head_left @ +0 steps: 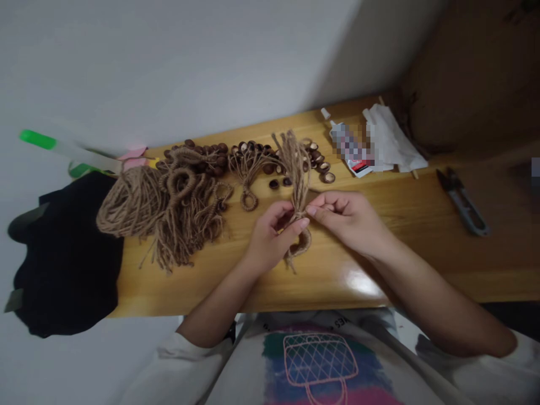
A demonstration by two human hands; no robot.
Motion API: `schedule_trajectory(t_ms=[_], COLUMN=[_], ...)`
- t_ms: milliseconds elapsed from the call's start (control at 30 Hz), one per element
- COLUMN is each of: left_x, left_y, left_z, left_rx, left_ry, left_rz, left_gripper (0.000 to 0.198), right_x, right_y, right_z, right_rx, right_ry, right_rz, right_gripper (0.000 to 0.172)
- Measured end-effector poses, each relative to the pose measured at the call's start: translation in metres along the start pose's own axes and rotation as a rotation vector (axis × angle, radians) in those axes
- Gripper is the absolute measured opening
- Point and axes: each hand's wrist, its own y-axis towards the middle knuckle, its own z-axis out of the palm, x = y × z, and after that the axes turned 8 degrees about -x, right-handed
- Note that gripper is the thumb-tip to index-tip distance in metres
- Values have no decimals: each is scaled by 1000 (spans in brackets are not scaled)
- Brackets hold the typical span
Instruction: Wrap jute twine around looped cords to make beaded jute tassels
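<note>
Between my hands is a bundle of brown jute cords (298, 174), its loose strands fanning away from me over the table. A wrapped cord loop (302, 243) hangs at its near end. My left hand (276, 233) grips the bundle at its neck, thumb on top. Close beside it, my right hand (343, 216) pinches thumb and forefinger at the same neck; a thin strand seems to be between them, though it is hard to make out. Just left of the strands lies another looped cord piece (248, 198) with nut shells tied to its ends.
Jute yarn (130, 202) and a pile of looped cord pieces (181, 219) lie left, by a black cloth (76, 259). Halved nut shells (324, 167) sit behind my hands. A glue tube (360, 167), white wrapping (399, 138) and thread snips (466, 205) lie right.
</note>
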Motion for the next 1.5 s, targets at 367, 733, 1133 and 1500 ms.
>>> schedule_trajectory(t_ms=[367,733,1133,1500], left_x=[-2,-1,-6,-13], left_y=[3,1,0,1], left_z=[0,7,5,0], left_rx=[-17,-124,-198,8], left_ry=[-169,-399,-378,-615], left_rz=[-141,-258,-205,-391], left_gripper=[32,28,30,28], right_x=[-5,-4,-5,-7], right_y=[3,1,-6,-6], right_z=[2,14,17,20], right_rx=[-23,33,2,61], right_ry=[19,285,268,480], right_rz=[56,145,17,59], right_gripper=[36,41,32,24])
